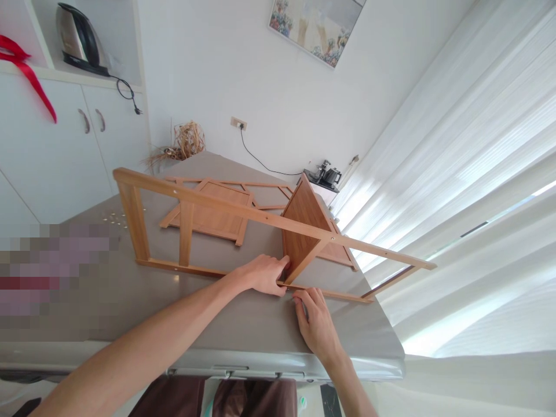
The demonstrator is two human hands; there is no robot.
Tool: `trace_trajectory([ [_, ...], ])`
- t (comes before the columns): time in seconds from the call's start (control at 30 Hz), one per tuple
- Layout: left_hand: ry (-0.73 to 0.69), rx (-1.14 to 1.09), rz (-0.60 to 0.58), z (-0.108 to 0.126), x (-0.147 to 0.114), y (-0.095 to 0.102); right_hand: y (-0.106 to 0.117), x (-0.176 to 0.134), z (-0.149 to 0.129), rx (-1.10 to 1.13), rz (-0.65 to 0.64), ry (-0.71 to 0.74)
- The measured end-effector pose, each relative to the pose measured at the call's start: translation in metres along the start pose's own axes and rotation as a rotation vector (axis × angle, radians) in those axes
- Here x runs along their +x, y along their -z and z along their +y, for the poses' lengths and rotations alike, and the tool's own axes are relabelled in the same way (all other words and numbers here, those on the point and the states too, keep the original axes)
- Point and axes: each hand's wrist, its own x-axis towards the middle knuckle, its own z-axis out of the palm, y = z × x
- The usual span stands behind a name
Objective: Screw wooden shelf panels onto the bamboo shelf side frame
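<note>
A ladder-like wooden frame (217, 201) stands on its long edge across the table, with crosspieces between its two rails. My left hand (266, 274) grips the near lower rail where a crosspiece meets it, the thumb on the near side. A wooden panel (306, 217) stands upright behind that joint, touching or nearly touching it. Just right of the joint, my right hand (318, 324) is closed in a pinch close to the rail. What its fingers hold is too small to make out. A tiny dark fitting shows at the rail between both hands.
Another wooden panel (217, 225) and a slatted frame (271, 207) lie farther back on the grey table (243, 324). Small metal pieces (113, 219) are scattered at left. White curtains (478, 231) hang along the right; a cabinet (56, 150) with a kettle (80, 37) stands left.
</note>
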Motion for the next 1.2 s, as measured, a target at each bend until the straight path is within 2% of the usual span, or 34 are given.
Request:
trace_trajectory([
  [0.3, -0.030, 0.004, 0.026, -0.001, -0.001, 0.000, -0.006, 0.002, 0.001, 0.048, 0.029, 0.053],
  [0.7, -0.009, 0.001, 0.003, 0.000, -0.002, 0.003, -0.012, 0.004, 0.001, 0.047, 0.032, 0.069],
  [1.03, -0.038, -0.043, 0.013, -0.001, -0.003, 0.005, -0.012, 0.005, -0.001, -0.002, 0.033, 0.127],
  [1.2, -0.032, -0.061, 0.032, 0.000, -0.002, 0.004, -0.010, 0.003, -0.005, -0.100, 0.042, 0.131],
])
